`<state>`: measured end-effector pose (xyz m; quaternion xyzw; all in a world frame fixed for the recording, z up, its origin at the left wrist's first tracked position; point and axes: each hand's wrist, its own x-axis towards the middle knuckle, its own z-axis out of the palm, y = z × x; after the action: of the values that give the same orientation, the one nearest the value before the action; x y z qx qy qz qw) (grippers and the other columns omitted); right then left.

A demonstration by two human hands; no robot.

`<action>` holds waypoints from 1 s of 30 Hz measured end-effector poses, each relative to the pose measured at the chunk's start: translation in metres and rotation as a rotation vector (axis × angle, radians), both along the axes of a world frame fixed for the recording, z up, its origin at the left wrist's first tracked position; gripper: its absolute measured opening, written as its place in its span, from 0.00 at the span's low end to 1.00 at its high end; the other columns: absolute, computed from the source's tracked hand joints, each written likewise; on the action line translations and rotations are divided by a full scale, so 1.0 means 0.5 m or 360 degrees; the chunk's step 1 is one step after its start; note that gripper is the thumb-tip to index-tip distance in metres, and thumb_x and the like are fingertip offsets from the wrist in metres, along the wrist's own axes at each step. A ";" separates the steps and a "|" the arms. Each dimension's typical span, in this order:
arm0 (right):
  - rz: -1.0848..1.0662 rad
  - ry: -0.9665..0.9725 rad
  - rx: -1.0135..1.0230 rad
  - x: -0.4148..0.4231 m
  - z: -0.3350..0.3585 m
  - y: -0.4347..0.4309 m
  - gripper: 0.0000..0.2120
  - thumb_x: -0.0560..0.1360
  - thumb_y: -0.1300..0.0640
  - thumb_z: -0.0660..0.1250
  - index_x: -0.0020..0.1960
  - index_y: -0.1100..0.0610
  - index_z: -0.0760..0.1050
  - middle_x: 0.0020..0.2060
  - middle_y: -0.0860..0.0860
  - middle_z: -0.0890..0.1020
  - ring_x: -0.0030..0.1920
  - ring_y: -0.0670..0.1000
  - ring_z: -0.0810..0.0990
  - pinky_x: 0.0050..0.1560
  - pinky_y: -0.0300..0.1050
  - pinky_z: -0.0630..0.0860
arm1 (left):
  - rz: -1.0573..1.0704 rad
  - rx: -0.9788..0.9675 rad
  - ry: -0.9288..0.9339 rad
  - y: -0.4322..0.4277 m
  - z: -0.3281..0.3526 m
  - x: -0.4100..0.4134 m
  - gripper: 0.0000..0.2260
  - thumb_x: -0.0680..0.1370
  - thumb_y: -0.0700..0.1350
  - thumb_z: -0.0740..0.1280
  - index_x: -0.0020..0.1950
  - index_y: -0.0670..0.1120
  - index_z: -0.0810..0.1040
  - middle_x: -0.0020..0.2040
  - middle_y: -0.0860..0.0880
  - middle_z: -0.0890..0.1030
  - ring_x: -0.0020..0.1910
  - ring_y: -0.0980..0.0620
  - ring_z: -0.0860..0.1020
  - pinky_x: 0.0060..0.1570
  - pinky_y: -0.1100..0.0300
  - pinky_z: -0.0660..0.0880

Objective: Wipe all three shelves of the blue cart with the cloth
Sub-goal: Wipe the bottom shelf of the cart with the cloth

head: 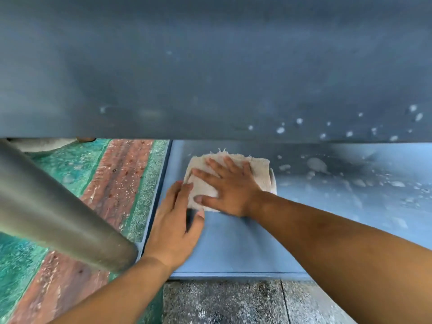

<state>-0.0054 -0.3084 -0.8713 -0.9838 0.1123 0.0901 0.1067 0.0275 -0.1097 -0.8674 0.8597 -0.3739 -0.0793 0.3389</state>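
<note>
We log right hand (230, 188) spread flat on cloth (257, 169), left hand (177, 220) flat beside. Shelf (233, 249) right of hands speckled, unwiped.

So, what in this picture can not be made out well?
Head view:
- Far part of the lower shelf: hidden by the shelf above, which fills the upper half.
- Third shelf: not in view at all.
- Middle of the cloth: covered by the right hand.
- Near-left shelf corner: hidden behind the grey post.
- Left hand fingertips: blurred at the cloth's edge.
- Right end of the lower shelf: cut off by the frame edge.
</note>
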 end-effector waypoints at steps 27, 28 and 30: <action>-0.0474 -0.0137 -0.0059 0.068 -0.027 -0.142 0.32 0.73 0.29 0.48 0.75 0.32 0.52 0.81 0.50 0.51 0.79 0.60 0.49 0.72 0.72 0.46 | 0.0205 0.0464 -0.0330 -0.044 -0.024 -0.043 0.23 0.80 0.56 0.53 0.75 0.52 0.63 0.77 0.54 0.61 0.78 0.53 0.54 0.77 0.48 0.50; -0.0349 -0.0122 -0.0073 0.061 -0.028 -0.111 0.34 0.72 0.27 0.47 0.76 0.32 0.49 0.81 0.49 0.50 0.79 0.60 0.48 0.72 0.71 0.46 | 0.0221 0.0441 -0.0329 -0.045 -0.019 -0.043 0.23 0.80 0.55 0.53 0.75 0.51 0.65 0.76 0.54 0.62 0.77 0.53 0.56 0.76 0.48 0.52; -0.0185 -0.0125 -0.0051 0.028 -0.017 -0.076 0.34 0.73 0.26 0.45 0.77 0.31 0.46 0.82 0.49 0.47 0.80 0.59 0.45 0.74 0.70 0.43 | 0.0199 0.0462 -0.0330 -0.046 -0.009 -0.049 0.27 0.78 0.57 0.48 0.74 0.50 0.67 0.76 0.54 0.64 0.77 0.53 0.57 0.75 0.48 0.54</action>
<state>0.0084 -0.3463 -0.8799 -0.9800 0.1663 0.0432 0.1004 0.0031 -0.1327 -0.8721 0.9247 -0.3372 -0.0223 0.1752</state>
